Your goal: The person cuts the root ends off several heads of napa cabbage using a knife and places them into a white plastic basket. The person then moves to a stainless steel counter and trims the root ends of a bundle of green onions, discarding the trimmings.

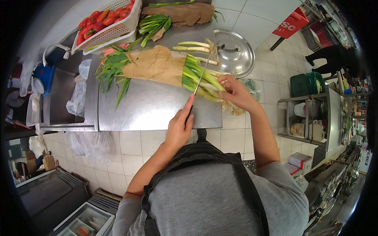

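Note:
My left hand (179, 127) grips the dark handle of a knife, index finger stretched along its spine. The narrow knife blade (202, 75) points away from me, over the pale stalks of a bundle of leeks or large scallions (203, 72). My right hand (237, 92) pinches the stalks near their root ends, right of the blade. Brown paper (156, 63) wraps the middle of the bundle, and green leaves (113, 65) fan out at its left. Beyond the blade, separate stalks with stringy roots (193, 46) lie on the steel table (141, 107). Whether the blade touches the stalks is unclear.
A metal lid (236, 53) lies past the table's right end. Another paper-wrapped bundle (183, 13) is at the back. Left are a white basket (113, 31) of red peppers and a steel sink (59, 100) with plastic bags. A person (332, 59) stands far right.

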